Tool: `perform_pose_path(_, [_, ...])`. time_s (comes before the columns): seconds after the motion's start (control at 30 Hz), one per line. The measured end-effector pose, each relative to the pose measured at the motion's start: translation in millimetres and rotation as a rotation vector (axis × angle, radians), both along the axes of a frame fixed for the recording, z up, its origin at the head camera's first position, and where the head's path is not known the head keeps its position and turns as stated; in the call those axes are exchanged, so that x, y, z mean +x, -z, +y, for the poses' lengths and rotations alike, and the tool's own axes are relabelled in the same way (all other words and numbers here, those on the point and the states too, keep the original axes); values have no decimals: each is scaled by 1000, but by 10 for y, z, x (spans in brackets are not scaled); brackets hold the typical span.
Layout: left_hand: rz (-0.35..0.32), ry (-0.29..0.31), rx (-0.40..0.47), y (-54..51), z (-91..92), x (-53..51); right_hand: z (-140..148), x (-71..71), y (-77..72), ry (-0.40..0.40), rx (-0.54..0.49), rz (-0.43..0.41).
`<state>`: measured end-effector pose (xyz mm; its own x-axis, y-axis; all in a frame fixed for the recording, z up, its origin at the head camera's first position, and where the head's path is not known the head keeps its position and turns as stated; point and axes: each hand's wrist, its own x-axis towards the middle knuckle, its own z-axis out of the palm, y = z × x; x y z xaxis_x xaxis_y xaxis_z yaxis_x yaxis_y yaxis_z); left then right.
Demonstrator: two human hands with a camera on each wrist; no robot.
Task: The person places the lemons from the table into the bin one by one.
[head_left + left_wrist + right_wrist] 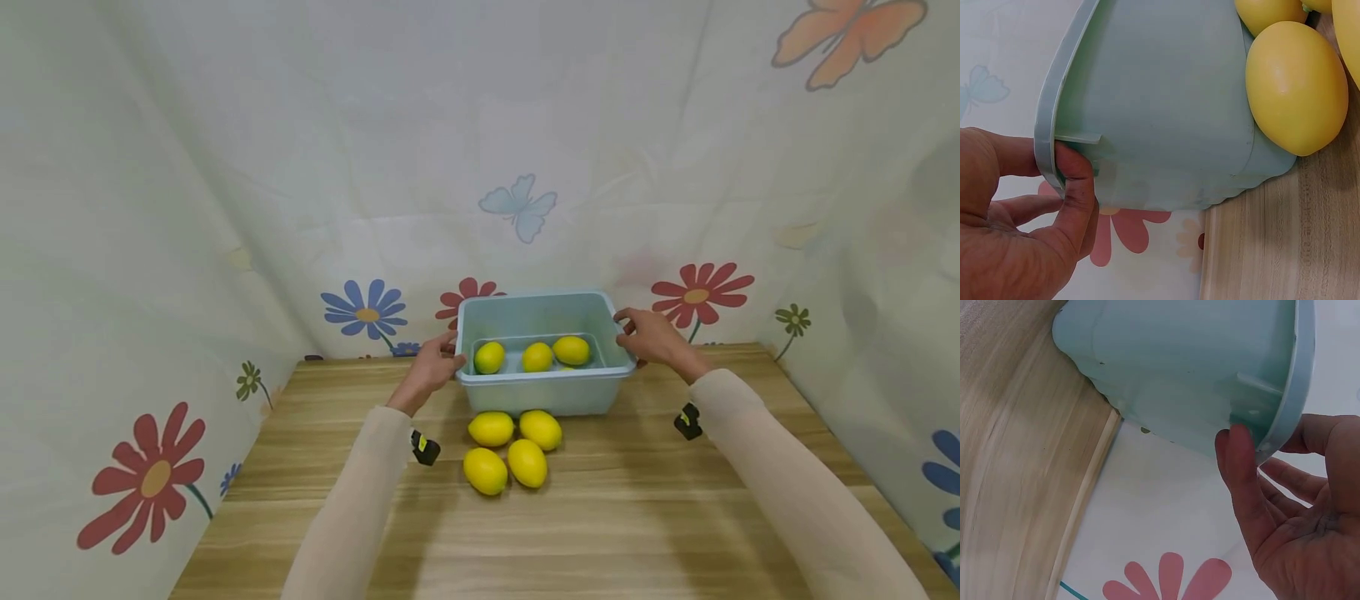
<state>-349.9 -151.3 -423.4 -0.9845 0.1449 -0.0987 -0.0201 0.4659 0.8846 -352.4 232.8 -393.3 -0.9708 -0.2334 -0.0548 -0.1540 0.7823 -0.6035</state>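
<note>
A light blue plastic basin [540, 392] stands on the wooden table, with several lemons [490, 357] inside it. My left hand [435, 364] grips its left rim; in the left wrist view, thumb and fingers pinch the lip [1047, 125] from both sides. On the opposite end, my right hand [654, 335] holds the right rim, and the right wrist view shows fingers curled around the lip [1297, 375]. Several more lemons [527, 463] lie on the table just in front of the basin. The nearest lemon [1297, 87] looks close to the basin's wall in the left wrist view.
The wood-grain table [600, 525] runs back to a pale curtain [420, 167] printed with flowers and butterflies, which also hangs along both sides. The basin is near the table's back edge. Black wrist devices [425, 448] sit by both cuffs.
</note>
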Motion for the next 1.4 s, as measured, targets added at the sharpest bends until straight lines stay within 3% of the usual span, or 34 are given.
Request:
perform_pose_path(0.17, [3,-3,3,-6,12,3,16,-3,10,20,-67,-47])
perform_pose_path(0.4, [-4,-3,6,-25,17,8,93,-25,52,60,-273,-180])
perform_pose_path(0.73, [13,-14,-11,-46,31,6,170,15,68,42,-384,-249])
perform_pose_path(0.93, [27,-20,-24,-33,36,-3,193,-23,95,72,-428,-304])
perform_pose_path(1.1, [100,-50,-75,26,42,-8,147,-10,68,104,-419,-325])
perform_pose_path(1.3, [304,-178,-81,16,58,40,89,-13,65,137,-413,-342])
perform_pose_path(1.4, [396,-210,-69,-18,84,66,89,-18,75,154,-421,-353])
